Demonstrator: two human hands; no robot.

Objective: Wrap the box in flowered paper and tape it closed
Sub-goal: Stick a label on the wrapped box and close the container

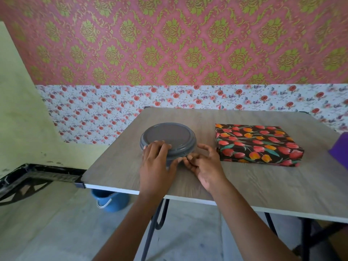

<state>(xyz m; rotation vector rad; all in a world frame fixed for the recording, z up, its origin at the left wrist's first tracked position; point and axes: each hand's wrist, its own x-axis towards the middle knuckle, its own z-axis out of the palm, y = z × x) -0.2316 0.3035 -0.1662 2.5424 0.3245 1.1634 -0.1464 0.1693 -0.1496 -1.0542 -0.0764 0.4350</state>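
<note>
The wall (169, 44) behind took up most of the room, pink and green damask above a band of small red flowers. In front of it stood the desk (244, 178), grey wood-grain on thin black legs, over a pale floor (56, 223).

On the right half of the desk lay the box (258, 144), flat, fully covered in flowered paper (244, 136), dark with red and orange tulips. Neither hand touched it.

Just left of the box, apart from it, sat a round grey container (169, 136) with its lid on. The person's left hand (156, 162) lay over the near edge of the lid, its fingers (160, 145) curled on the rim and the thumb against the side below, gripping it. The right hand (205, 166) was at the container's near right side, between container and box, its fingers (206, 147) loosely curled and the thumb at the rim; I could not tell whether it gripped anything.

A blue bucket (111, 201) stood on the floor under the desk's near left corner. A purple object (340, 149) poked in at the far right edge.
</note>
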